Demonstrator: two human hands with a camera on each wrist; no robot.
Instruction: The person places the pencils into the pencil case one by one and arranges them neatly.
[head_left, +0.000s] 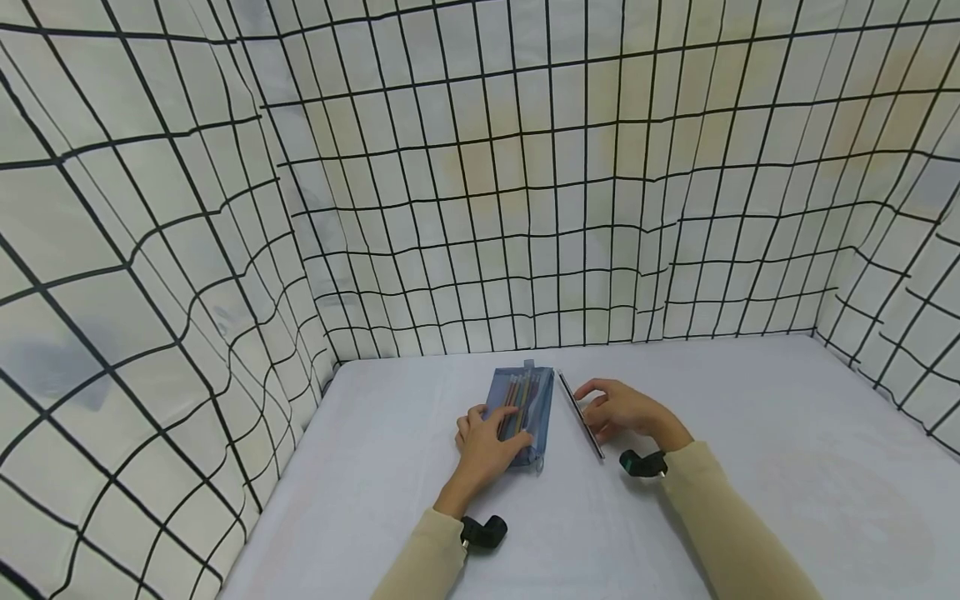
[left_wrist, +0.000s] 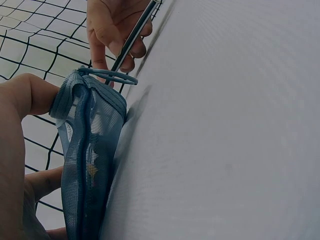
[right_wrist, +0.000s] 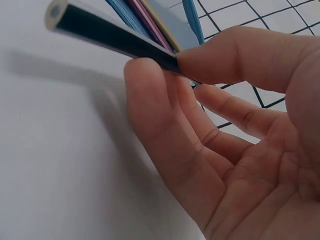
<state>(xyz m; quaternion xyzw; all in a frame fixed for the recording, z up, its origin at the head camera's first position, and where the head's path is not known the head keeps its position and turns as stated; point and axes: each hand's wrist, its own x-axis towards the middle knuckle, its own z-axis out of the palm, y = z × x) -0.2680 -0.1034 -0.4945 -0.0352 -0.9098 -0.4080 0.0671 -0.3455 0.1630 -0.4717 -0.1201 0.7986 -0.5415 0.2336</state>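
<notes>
A blue mesh-sided pencil case [head_left: 498, 388] with a see-through top lies on the white table, several pencils [head_left: 521, 400] showing inside. My left hand [head_left: 482, 446] spreads over its near half and holds it by the edges, thumb toward the right side. In the left wrist view, the case's zipper [left_wrist: 85, 160] runs along its side and a loop sticks out at one corner. Just right of the case, my right hand [head_left: 628, 410] pinches a dark pencil [right_wrist: 112, 37] between thumb and fingers. That pencil slants above the tabletop, its flat end with a pale core visible in the right wrist view.
The white tabletop [head_left: 360, 467] stretches to both sides of the hands. Behind and at the sides rise white walls with a black grid net [head_left: 480, 250]. Each wrist carries a small black device [head_left: 486, 532] by the sleeve cuff.
</notes>
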